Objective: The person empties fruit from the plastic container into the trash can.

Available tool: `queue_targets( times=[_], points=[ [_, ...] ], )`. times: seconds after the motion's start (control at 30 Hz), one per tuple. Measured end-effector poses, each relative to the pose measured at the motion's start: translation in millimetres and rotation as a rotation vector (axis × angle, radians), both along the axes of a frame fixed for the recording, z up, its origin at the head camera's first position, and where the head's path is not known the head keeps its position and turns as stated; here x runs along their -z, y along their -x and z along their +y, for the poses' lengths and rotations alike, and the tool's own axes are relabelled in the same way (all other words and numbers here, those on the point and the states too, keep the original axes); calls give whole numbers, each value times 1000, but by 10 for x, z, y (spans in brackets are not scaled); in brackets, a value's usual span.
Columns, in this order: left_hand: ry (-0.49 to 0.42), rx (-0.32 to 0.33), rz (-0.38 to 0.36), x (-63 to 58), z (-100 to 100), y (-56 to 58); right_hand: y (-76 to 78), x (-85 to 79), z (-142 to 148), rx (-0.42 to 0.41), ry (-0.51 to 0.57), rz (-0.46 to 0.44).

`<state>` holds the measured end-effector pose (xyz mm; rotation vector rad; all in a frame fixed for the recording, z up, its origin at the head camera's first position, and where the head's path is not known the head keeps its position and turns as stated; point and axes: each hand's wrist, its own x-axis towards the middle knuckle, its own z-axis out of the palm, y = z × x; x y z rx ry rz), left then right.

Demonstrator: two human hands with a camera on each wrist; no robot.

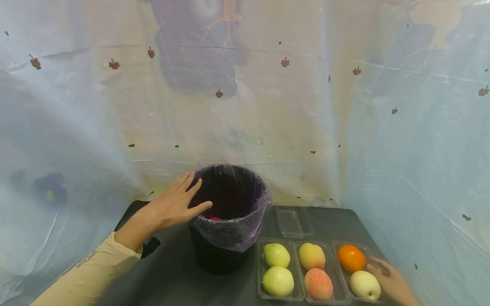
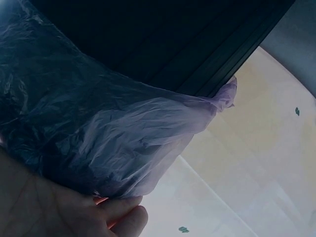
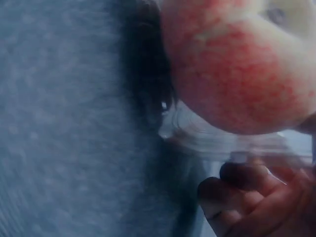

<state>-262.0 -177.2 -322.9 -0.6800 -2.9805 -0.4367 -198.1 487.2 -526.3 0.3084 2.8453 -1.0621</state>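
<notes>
My left hand (image 1: pixel 176 204), fingers spread and thumb extended, rests at the left rim of a black bin (image 1: pixel 218 257). A thin purplish bag (image 1: pixel 246 229) lines the bin and folds over its rim, also filling much of the left wrist view. Something red (image 1: pixel 215 218) shows just inside the bin. At far right, my right hand (image 1: pixel 392 282) grips the edge of a clear plastic tray (image 1: pixel 346 278). That tray holds an orange (image 1: pixel 351 258) and a pale round fruit (image 1: pixel 365 285). Close up, a red-blushed fruit (image 3: pixel 242 74) sits above my curled right fingers (image 3: pixel 252 197).
Left of that tray stand a clear tray with two peach-like fruits (image 1: pixel 318 284) and another with two green fruits (image 1: pixel 278 281). Behind them lies a tray without fruit (image 1: pixel 294 223). A plastic sheet (image 1: pixel 249 127) hangs around the dark table (image 1: pixel 153 284).
</notes>
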Motion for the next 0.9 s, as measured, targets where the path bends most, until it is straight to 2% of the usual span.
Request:
queue_targets(
  times=[0.07, 0.37, 0.53, 0.67, 0.8, 0.9],
  points=[
    [-1, 1, 2, 1, 2, 3, 1, 33, 6, 11, 26, -15],
    [7, -7, 6, 18, 10, 8, -23, 175, 109, -9, 162, 42],
    [0, -13, 3, 15, 8, -3, -41, 176, 107, 48, 322, -29],
    [2, -14, 4, 18, 8, -3, -39, 194, 92, 91, 438, -46],
    [4, -11, 0, 22, 6, 8, -57, 208, 97, 94, 446, -63],
    [5, -9, -2, 21, 2, 20, -78, 211, 91, 89, 404, -80]
  ],
)
